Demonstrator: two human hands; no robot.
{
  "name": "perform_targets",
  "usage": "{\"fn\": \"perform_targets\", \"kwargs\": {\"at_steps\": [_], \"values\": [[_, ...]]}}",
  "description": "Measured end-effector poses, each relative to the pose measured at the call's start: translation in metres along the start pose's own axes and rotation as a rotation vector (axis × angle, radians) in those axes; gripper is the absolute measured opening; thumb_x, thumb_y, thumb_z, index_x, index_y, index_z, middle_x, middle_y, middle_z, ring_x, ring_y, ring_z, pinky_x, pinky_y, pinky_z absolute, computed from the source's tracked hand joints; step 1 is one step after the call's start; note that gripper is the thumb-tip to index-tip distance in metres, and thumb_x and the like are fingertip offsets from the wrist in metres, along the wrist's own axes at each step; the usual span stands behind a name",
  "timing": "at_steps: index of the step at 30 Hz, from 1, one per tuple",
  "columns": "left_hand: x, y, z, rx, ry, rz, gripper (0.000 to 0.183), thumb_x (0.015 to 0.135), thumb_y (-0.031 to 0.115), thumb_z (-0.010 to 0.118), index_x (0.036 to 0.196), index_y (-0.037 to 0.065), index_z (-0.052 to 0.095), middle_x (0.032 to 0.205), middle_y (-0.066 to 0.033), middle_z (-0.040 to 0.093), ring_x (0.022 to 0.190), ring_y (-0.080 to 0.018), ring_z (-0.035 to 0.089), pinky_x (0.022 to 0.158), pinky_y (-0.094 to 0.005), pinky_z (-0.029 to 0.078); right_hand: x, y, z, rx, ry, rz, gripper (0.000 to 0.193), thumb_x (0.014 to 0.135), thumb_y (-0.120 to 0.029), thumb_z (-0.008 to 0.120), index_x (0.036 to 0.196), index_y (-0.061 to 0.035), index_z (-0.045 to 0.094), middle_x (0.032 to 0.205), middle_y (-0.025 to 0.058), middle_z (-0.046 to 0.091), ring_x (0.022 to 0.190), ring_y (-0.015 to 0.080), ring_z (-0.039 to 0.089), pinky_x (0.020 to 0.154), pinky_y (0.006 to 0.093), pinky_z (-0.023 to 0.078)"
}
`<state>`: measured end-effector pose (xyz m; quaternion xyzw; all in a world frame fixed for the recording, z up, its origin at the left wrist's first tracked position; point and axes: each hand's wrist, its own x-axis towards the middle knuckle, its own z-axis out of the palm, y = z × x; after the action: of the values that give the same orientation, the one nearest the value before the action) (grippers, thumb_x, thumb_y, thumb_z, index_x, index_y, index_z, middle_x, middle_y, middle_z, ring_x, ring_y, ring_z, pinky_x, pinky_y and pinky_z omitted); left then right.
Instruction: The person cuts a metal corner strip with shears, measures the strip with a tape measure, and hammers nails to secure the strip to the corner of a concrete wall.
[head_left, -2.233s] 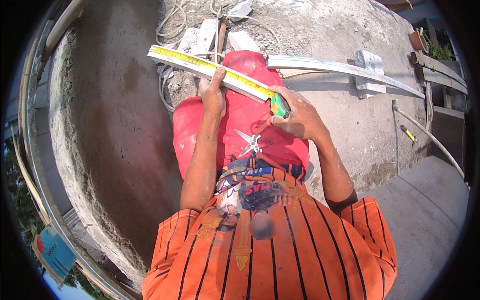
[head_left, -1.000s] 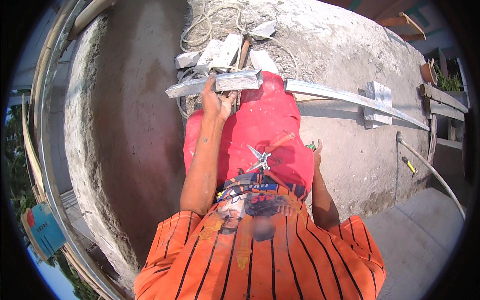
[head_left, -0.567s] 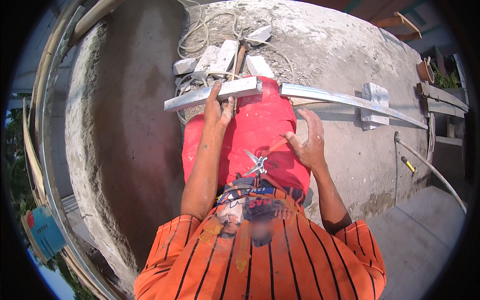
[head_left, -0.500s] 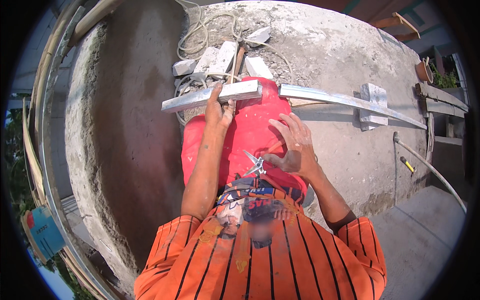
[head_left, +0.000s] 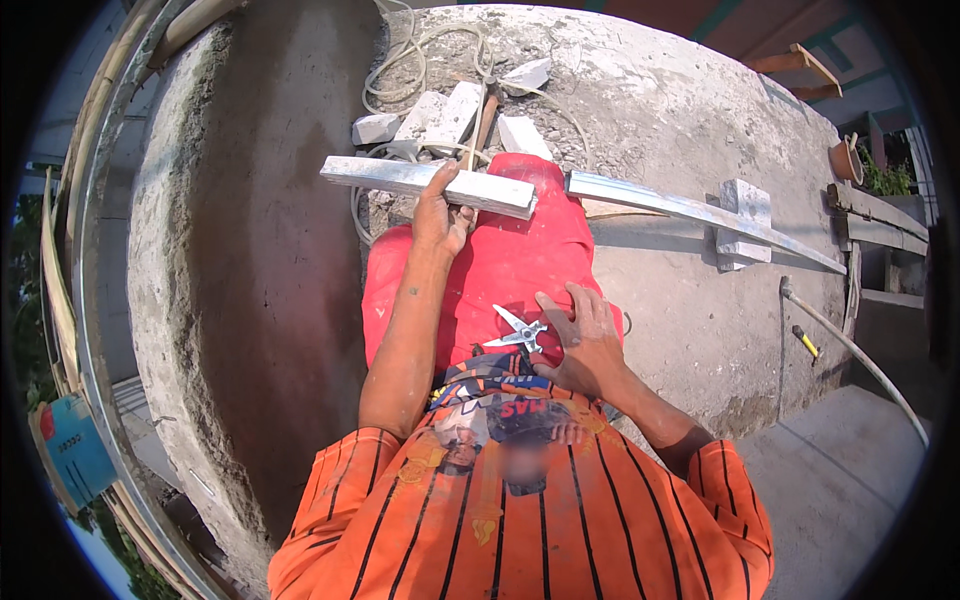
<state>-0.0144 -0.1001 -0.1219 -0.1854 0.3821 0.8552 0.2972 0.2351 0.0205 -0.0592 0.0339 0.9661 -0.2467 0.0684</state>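
Note:
My left hand (head_left: 441,218) is closed around a short, whitish, dusty metal profile (head_left: 437,187), thumb on top and fingers beneath. The profile lies roughly level across the front of my red-clad knees. On my lap rests a pair of metal snips (head_left: 522,331) with its blades spread apart and pointing left. My right hand (head_left: 587,345) is just right of the blades, fingers extended and apart over the red trousers. It covers the snips' handles, so whether it touches them does not show. A longer metal profile (head_left: 680,203) stretches to the right beyond my knees.
A white block (head_left: 744,224) supports the long profile. Beyond my knees lie broken white blocks (head_left: 456,112), a wooden-handled tool (head_left: 487,122) and a coiled pale hose (head_left: 421,66). A yellow-and-black tool (head_left: 805,341) and a pole (head_left: 860,355) are at right. A rough concrete edge (head_left: 180,300) runs along the left.
The short profile has turned, its right end dropping and its left end rising. My right hand has moved down and slightly left, over the snips' handles. The snips have shifted slightly right.

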Motion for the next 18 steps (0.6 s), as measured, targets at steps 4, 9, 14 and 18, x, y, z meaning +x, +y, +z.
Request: {"fn": "perform_targets", "kwargs": {"at_steps": [4,9,14,18], "values": [[-0.006,0.007,0.013,-0.081,-0.035,0.059,0.022,0.081,0.019,0.066,0.097,0.006,0.059,0.083,-0.0055,0.061,0.068,-0.0163,0.060,0.056,-0.0272,0.048,-0.015,0.017,0.000,0.226,0.041,0.127,0.078,0.071,-0.034,0.073,0.136,-0.0076,0.040,0.123,0.0226,0.045,0.113,0.0366,0.047,0.094,0.0423,0.041],[-0.004,0.013,0.012,-0.171,-0.210,0.052,0.023,0.081,0.007,0.064,0.102,0.000,0.058,0.083,-0.0091,0.062,0.080,-0.0215,0.062,0.078,-0.0339,0.053,-0.027,0.063,0.010,0.788,0.099,0.358,0.056,0.086,-0.026,0.058,0.134,-0.0022,0.040,0.105,0.0086,0.053,0.091,0.0159,0.053,0.082,0.0290,0.044],[-0.020,0.008,0.027,-0.042,-0.388,0.221,0.067,0.082,-0.002,0.065,0.136,-0.002,0.026,0.144,-0.0216,0.031,0.126,-0.0321,0.045,0.101,-0.0415,0.044,-0.008,0.060,0.002,0.771,0.169,0.411,0.049,0.083,-0.006,0.048,0.131,0.0015,0.040,0.105,0.0055,0.053,0.090,0.0123,0.054,0.082,0.0276,0.045],[-0.063,0.017,0.043,0.088,-0.499,0.284,0.066,0.079,-0.001,0.069,0.134,0.011,0.033,0.146,-0.0202,0.030,0.133,-0.0328,0.037,0.107,-0.0452,0.037,0.008,0.049,0.001,0.478,0.295,0.262,0.053,0.078,-0.002,0.049,0.130,0.0013,0.039,0.106,0.0110,0.057,0.095,0.0194,0.057,0.086,0.0308,0.045]]}}
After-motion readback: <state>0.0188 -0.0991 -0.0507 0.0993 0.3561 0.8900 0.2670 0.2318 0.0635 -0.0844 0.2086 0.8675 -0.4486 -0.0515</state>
